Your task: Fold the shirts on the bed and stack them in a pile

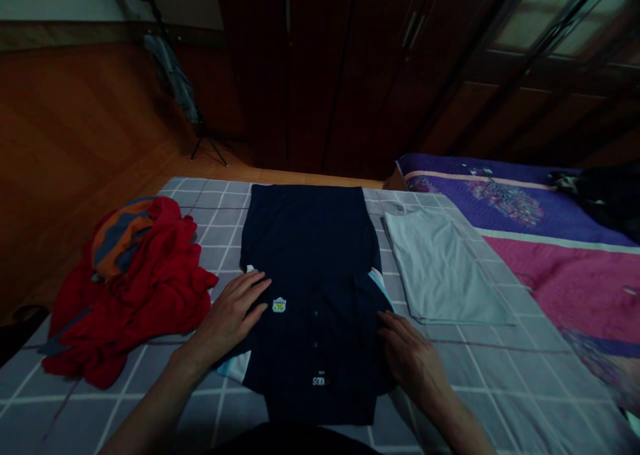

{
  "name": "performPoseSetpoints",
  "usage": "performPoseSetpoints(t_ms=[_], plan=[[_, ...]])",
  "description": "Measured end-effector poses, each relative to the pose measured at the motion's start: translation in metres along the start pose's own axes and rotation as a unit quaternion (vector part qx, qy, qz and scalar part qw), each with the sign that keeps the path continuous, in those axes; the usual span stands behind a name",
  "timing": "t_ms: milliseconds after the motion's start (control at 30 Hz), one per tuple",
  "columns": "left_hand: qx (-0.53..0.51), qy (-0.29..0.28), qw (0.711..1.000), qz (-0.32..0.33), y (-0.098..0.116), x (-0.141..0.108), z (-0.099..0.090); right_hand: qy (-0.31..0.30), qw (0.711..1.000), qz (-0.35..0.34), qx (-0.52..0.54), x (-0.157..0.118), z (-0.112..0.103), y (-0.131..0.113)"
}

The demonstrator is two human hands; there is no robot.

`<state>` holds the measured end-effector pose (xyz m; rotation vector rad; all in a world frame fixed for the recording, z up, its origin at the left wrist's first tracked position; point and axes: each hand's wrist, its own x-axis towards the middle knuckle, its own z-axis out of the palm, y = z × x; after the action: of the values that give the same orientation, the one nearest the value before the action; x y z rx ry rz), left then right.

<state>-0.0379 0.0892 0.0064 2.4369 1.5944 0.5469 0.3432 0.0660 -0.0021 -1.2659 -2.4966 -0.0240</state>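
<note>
A navy polo shirt with a yellow-green chest badge and light blue and white sleeve panels lies spread on the bed, its collar end toward me. My left hand rests on the sleeve side near the badge, fingers stretched out and apart on the cloth. At the opposite sleeve, my right hand has its fingers bent over the sleeve's edge, closed on the fabric; its thumb is mostly hidden. White "KIDS" lettering inside the neck reads upside down from here.
A crumpled red garment with an orange and grey striped piece lies at left. On the right is a folded pale grey-blue cloth. Beyond are a purple and pink bedspread, dark wardrobe doors and a tripod stand.
</note>
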Motion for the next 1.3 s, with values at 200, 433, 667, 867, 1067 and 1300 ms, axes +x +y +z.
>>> performPoseSetpoints(t_ms=[200,433,667,867,1067,1300], plan=[[0.026,0.001,1.000,0.009,0.002,-0.011,-0.010,0.000,1.000,0.010,0.016,-0.014,-0.008,0.009],[0.065,-0.095,0.992,0.046,0.008,-0.025,-0.001,-0.017,1.000,-0.001,0.022,-0.020,-0.011,-0.005],[0.057,-0.185,0.980,0.047,0.009,-0.064,-0.028,-0.113,0.992,-0.053,0.000,-0.039,-0.031,-0.007],[0.090,-0.156,0.980,0.082,0.012,-0.089,-0.016,-0.075,0.992,-0.097,-0.041,-0.037,-0.022,0.009],[0.122,-0.089,0.978,0.145,0.013,-0.084,-0.010,0.008,0.992,-0.123,-0.039,-0.019,-0.017,0.011],[0.091,-0.049,0.981,0.165,0.016,-0.077,-0.016,0.024,0.995,-0.097,-0.017,-0.015,-0.015,0.010]])
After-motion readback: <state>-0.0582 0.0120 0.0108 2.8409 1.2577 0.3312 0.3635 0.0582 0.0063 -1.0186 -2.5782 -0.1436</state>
